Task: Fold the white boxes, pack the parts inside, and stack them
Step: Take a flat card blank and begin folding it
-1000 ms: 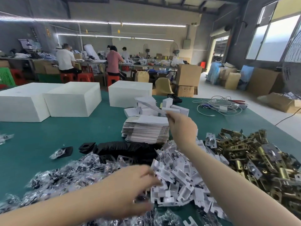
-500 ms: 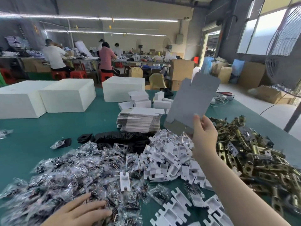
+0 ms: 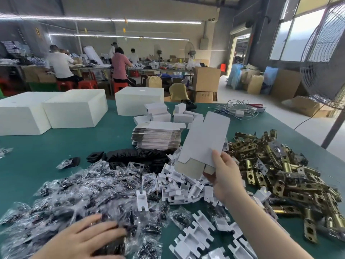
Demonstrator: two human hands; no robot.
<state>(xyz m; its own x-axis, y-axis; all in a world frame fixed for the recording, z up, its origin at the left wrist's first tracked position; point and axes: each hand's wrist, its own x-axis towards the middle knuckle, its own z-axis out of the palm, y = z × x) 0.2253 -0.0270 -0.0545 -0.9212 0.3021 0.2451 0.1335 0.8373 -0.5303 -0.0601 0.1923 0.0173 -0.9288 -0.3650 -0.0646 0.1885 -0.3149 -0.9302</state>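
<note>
My right hand (image 3: 224, 173) pinches the lower corner of a flat, unfolded white box blank (image 3: 205, 141) and holds it tilted above the parts. Behind it lies a stack of flat blanks (image 3: 156, 135), and past that stand several small folded white boxes (image 3: 161, 109). My left hand (image 3: 84, 238) rests with its fingers spread on a heap of clear bags holding black parts (image 3: 78, 193). White plastic inserts (image 3: 183, 186) are piled in the middle. Brass latch parts (image 3: 283, 176) are heaped at the right. A row of black plates (image 3: 138, 156) lies in front of the stack.
Three big white cartons (image 3: 74, 109) stand at the back left of the green table (image 3: 37, 156). White cables and red pliers (image 3: 237, 110) lie at the far right corner. A wire fan guard (image 3: 324, 71) stands beyond the right edge. People work at benches behind.
My right hand lifted one blank off the stack and brought it nearer and to the right. My left hand slid down and left across the bag heap.
</note>
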